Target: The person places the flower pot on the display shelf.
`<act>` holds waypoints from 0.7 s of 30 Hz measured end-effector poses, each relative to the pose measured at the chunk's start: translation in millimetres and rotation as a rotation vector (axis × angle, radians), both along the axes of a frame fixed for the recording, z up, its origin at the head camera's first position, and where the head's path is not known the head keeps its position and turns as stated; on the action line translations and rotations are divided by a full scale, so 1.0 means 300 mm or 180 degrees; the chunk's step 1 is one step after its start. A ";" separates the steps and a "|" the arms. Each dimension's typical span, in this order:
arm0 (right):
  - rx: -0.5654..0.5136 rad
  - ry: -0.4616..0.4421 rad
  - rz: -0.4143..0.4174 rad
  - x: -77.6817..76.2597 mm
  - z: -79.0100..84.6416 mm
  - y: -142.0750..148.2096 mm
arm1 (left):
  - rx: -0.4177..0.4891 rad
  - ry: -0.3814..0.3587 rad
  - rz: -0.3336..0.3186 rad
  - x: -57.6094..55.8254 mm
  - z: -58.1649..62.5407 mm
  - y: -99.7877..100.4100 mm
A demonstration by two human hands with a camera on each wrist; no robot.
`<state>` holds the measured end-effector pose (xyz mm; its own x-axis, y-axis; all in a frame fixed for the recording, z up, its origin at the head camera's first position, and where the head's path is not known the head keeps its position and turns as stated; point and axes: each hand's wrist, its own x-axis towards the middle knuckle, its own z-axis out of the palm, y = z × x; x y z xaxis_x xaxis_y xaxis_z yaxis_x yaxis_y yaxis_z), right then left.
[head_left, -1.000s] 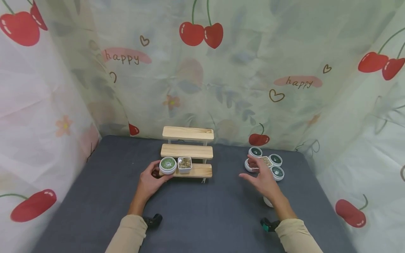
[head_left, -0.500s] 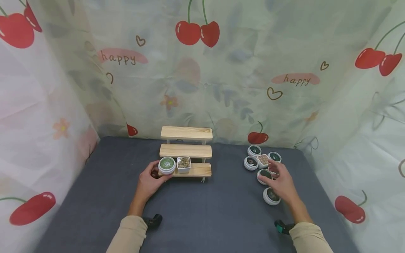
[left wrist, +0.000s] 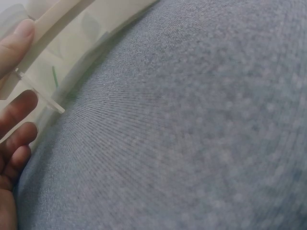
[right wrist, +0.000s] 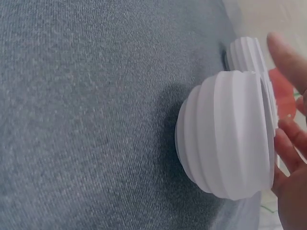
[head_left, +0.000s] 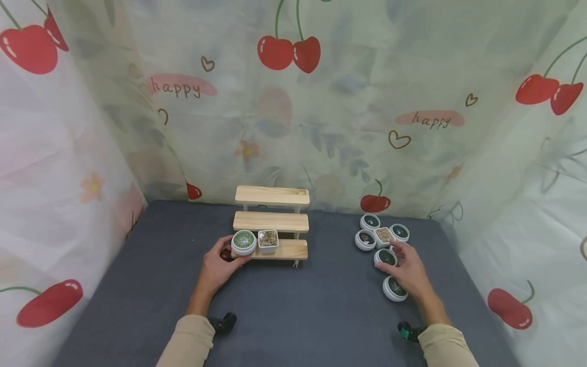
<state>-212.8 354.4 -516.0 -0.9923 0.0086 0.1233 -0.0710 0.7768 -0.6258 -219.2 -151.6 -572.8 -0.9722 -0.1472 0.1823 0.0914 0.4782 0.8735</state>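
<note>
In the head view my left hand [head_left: 219, 262] holds a round white pot [head_left: 244, 243] with a green top, its fingers at the left side and thumb at the front. The pot stands at the left end of the lowest board of a three-step wooden rack [head_left: 291, 248]. My right hand [head_left: 408, 267] grips a round white pot with a dark green top [head_left: 385, 258], thumb on its left and fingers on its right. In the right wrist view a ribbed white pot [right wrist: 225, 139] looms large, partly in front of the fingers.
Beside the held pot on the rack sits a square white pot [head_left: 268, 240]. Near my right hand, several round pots, one of them at the back [head_left: 370, 221], surround a square pot [head_left: 384, 235]. Another round pot [head_left: 394, 289] stands nearer. Printed cloth [head_left: 339, 153] encloses the table [head_left: 302, 316].
My right hand has moved right and nearer from over the pot cluster, and its fingers now close around a round pot. My left hand stays on its pot at the rack.
</note>
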 end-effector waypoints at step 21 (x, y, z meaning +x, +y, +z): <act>0.0299 -0.0085 -0.0023 -0.016 -0.010 -0.008 | 0.0023 0.0014 -0.0016 0.000 -0.005 -0.003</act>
<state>-217.5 351.9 -519.1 -0.9952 0.0056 0.0973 -0.0493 0.8325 -0.5518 -219.3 -152.4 -574.2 -0.9721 -0.1435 0.1855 0.0977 0.4714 0.8765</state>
